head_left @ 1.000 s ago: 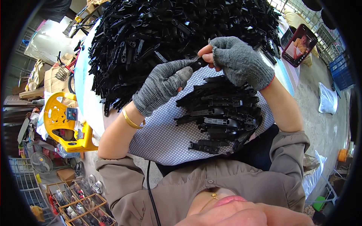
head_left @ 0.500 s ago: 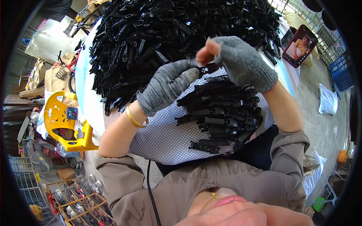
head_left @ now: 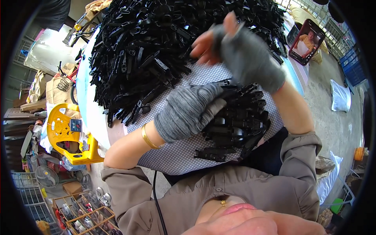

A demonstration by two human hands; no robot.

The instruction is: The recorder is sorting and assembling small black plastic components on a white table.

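A large heap of slim black plastic parts (head_left: 156, 47) covers the far side of the table. Nearer my body, a smaller group of the same parts (head_left: 239, 121) lies in stacked rows on a dotted cloth (head_left: 164, 154). In a grey fingerless glove, my left hand (head_left: 192, 111) rests at the left edge of the small group, its fingers curled. Whatever is under those fingers is hidden. My right hand (head_left: 250, 55), gloved alike and blurred by motion, is raised between the heap and the group. Its fingers and thumb are spread, and nothing shows in them.
A phone (head_left: 307, 42) with a lit screen stands at the table's right. Left of the table is a yellow plastic chair (head_left: 74, 156) with a small dark box on it. A black cable (head_left: 156, 203) hangs in front of my body. A white sack (head_left: 340, 96) lies on the floor at right.
My left hand has come down toward me onto the small group; the black part it held up no longer shows. My right hand has moved away from it, fingers spreading.
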